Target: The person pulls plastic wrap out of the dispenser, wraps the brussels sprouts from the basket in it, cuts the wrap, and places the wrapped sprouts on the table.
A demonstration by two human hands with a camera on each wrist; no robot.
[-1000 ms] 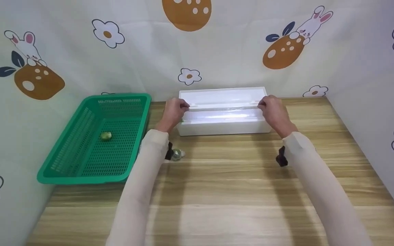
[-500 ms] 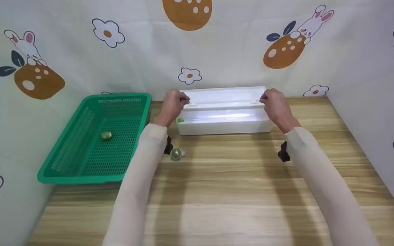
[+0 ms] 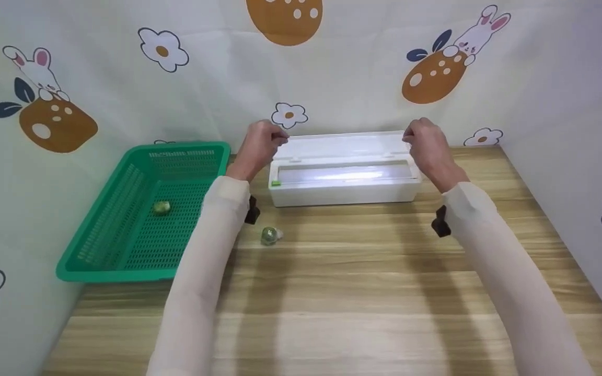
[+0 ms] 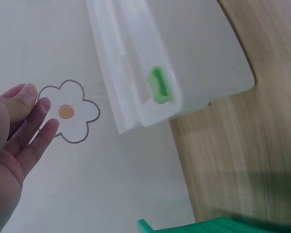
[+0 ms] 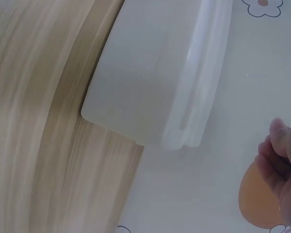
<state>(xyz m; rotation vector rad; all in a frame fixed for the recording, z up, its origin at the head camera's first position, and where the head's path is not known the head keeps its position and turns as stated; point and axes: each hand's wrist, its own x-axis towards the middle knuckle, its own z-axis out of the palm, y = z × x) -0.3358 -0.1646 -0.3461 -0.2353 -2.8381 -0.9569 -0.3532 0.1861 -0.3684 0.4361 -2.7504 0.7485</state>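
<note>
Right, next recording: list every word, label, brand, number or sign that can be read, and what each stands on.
None can be read.
White box: no lettering visible.
Green basket: none visible.
Wall covering: printed pictures only.
Small greenish item on the table: too small to tell.

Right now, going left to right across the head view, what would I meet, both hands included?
Green perforated plastic basket → the person's bare left hand → long white rectangular box → the person's bare right hand.
</note>
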